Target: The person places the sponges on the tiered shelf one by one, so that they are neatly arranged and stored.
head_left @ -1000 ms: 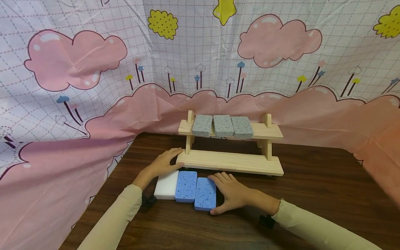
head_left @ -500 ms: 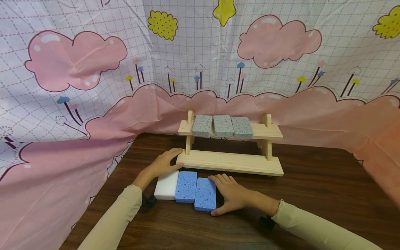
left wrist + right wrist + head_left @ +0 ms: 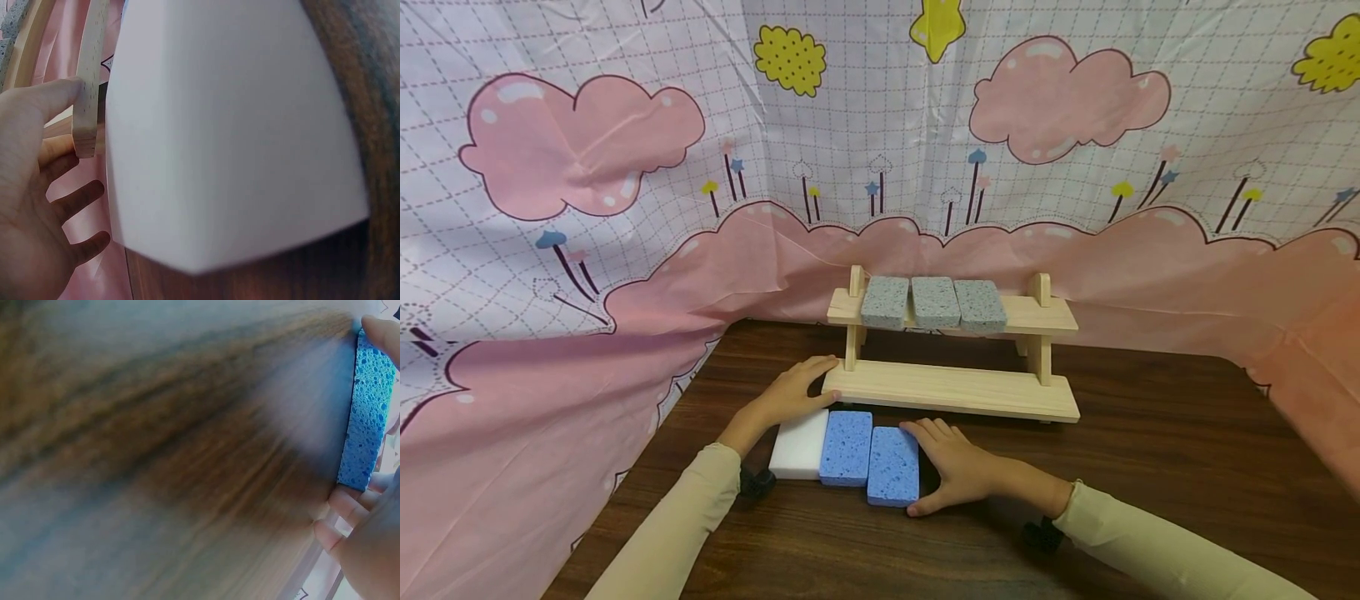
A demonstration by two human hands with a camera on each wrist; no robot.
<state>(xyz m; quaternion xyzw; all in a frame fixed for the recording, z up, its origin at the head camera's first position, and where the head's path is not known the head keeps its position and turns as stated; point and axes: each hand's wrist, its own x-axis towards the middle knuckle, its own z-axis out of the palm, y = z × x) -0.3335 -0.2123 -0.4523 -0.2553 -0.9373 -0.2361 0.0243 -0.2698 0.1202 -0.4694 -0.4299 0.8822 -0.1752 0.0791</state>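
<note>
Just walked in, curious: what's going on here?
A person's left hand grips the lower shelf of a wooden rack at its left end. Their right hand pinches the rightmost blue sponge by its ends on the table. The other blue sponge and a white block lie to its left; three gray sponges sit on the upper shelf.

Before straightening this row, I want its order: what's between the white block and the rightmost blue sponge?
In the head view, the other blue sponge lies between the white block and the rightmost blue sponge.
</note>
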